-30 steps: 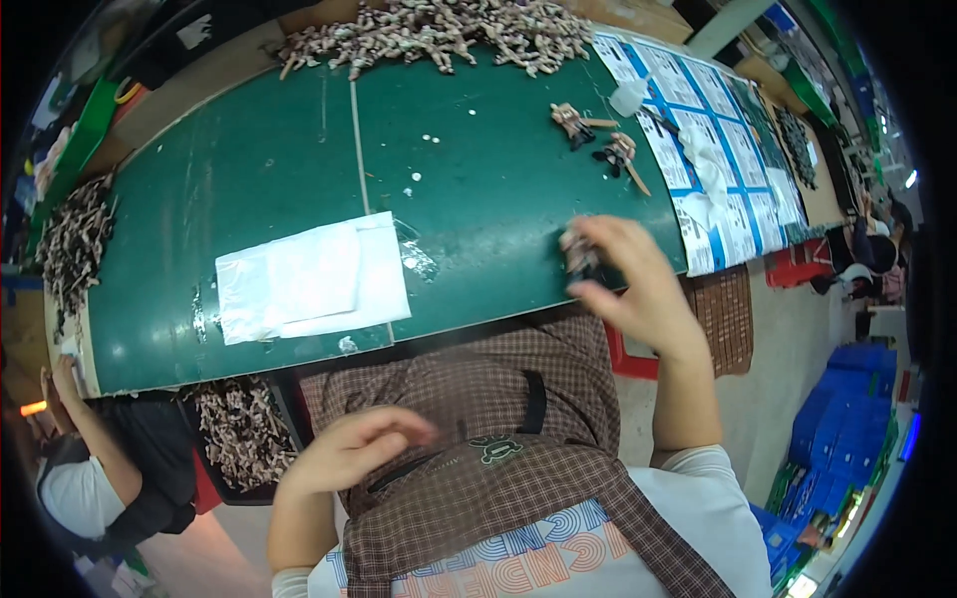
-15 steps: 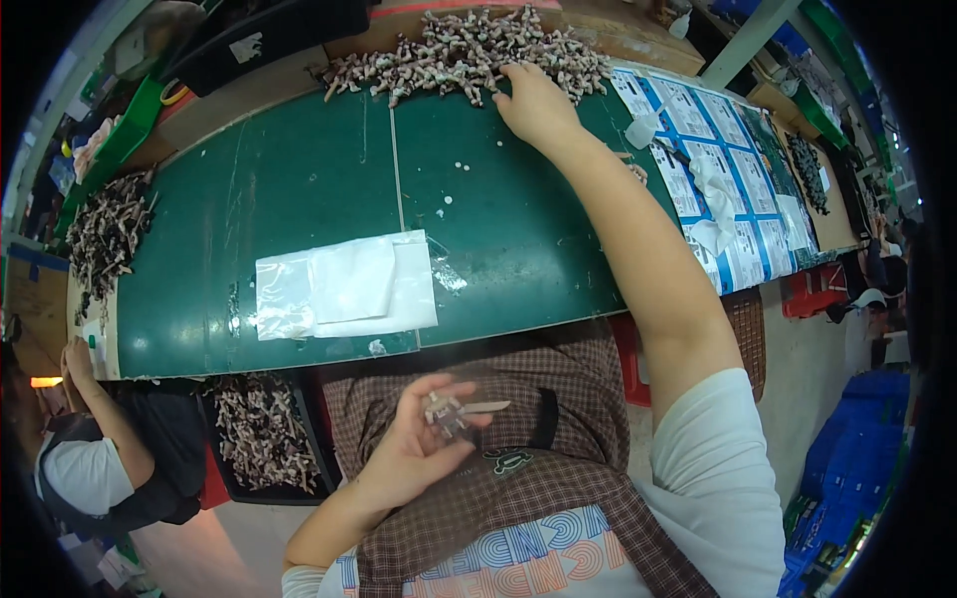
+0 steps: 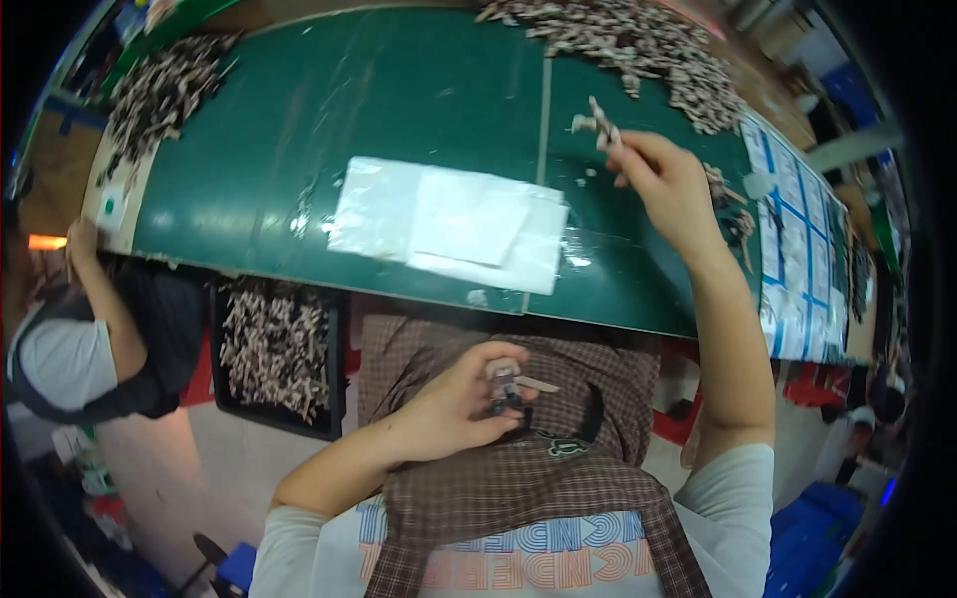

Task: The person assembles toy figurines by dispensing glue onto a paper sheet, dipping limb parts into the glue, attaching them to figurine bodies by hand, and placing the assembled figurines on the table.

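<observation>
Above the green table, my right hand [image 3: 673, 189] pinches a small pale and dark toy figurine [image 3: 599, 127] between thumb and fingers. A large heap of similar figurines [image 3: 638, 50] lies beyond it at the far edge. Low over my lap, palm turned up, my left hand [image 3: 449, 404] has its fingers curled around another small figurine [image 3: 503, 387]. A thin pale stick-like piece juts out from it to the right. Clear and white plastic bags [image 3: 469, 219] lie flat on the table between my hands and the heap.
A second figurine heap [image 3: 164, 95] covers the table's left end, beside another person's arm [image 3: 105, 289]. A black tray [image 3: 337, 399] full of figurines stands below the table edge. Several loose figurines [image 3: 738, 224] lie right of my right hand, near blue-and-white printed sheets [image 3: 797, 259].
My right hand has come back from the far heap with a figurine in it. My left hand still holds its figurine over my lap. The whole view has shifted.
</observation>
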Tool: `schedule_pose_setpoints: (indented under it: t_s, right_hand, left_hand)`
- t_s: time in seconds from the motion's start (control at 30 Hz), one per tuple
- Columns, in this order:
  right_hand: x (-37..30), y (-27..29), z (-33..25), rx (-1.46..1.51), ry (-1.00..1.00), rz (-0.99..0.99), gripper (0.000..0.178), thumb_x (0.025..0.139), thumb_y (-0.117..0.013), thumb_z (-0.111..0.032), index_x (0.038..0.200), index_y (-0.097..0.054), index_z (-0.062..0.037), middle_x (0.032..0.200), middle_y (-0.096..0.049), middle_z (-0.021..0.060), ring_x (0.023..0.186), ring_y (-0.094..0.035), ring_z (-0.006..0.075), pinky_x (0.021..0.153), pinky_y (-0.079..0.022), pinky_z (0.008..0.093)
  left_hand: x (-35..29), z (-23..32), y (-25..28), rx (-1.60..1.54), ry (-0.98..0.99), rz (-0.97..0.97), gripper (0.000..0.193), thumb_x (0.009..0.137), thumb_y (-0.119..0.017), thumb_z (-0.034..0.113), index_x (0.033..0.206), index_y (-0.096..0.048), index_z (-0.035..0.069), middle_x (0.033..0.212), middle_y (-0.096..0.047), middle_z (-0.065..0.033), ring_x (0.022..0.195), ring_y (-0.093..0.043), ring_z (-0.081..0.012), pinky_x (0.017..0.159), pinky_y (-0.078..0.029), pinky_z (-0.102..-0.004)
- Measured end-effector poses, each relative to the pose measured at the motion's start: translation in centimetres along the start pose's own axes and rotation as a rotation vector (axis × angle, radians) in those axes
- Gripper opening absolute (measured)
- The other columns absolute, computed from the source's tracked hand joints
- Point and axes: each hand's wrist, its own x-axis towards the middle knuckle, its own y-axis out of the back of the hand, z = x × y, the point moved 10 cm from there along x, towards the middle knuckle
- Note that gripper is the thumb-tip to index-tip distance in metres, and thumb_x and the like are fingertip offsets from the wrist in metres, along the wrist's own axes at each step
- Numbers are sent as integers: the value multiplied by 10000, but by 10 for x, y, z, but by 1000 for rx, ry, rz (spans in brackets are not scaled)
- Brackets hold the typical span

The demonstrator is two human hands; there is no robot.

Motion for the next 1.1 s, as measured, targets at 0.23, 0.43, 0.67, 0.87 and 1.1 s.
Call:
schedule_pose_setpoints:
  t_s: [0.23,0.43,0.67,0.87,1.1]
  right_hand:
    - [-38,-70,-78,-198,345,-69,128,802,-738,-185,890,-730,-92,815,-645,38,684,-626,219,590,-491,300]
    - [-39,-89,-101,-530,566,-21,90,758,-739,-178,812,-719,-108,802,-560,15,781,-573,201,637,-472,338]
    - [-38,-96,-101,-559,592,-62,95,752,-737,-184,801,-725,-104,796,-556,10,790,-554,208,677,-464,347]
    - [-38,-87,-96,-445,513,-61,96,776,-728,-160,823,-726,-76,815,-607,23,771,-596,219,672,-488,342]
    - [-64,-54,-76,206,221,-46,122,751,-725,17,865,-696,-16,881,-681,91,803,-660,166,678,-512,267]
  left_hand:
    - [-1,9,-9,181,38,-52,685,851,-613,-113,1436,-303,65,1328,-439,-103,1193,-553,-199,964,-488,-313]
    - [-19,13,5,-106,-1,12,671,841,-621,-123,1425,-320,14,1435,-396,-130,1184,-574,-232,974,-489,-334]
    - [-26,30,17,-175,-57,35,677,841,-646,-93,1438,-352,34,1338,-479,-102,1200,-558,-200,930,-496,-289]
    - [-21,57,24,167,-294,93,695,793,-672,-113,1419,-394,5,1358,-525,-143,1255,-526,-237,1054,-424,-362]
    - [-18,56,33,-103,-208,318,729,802,-643,-136,1454,-346,1,1393,-491,-148,1279,-507,-239,1050,-428,-346]
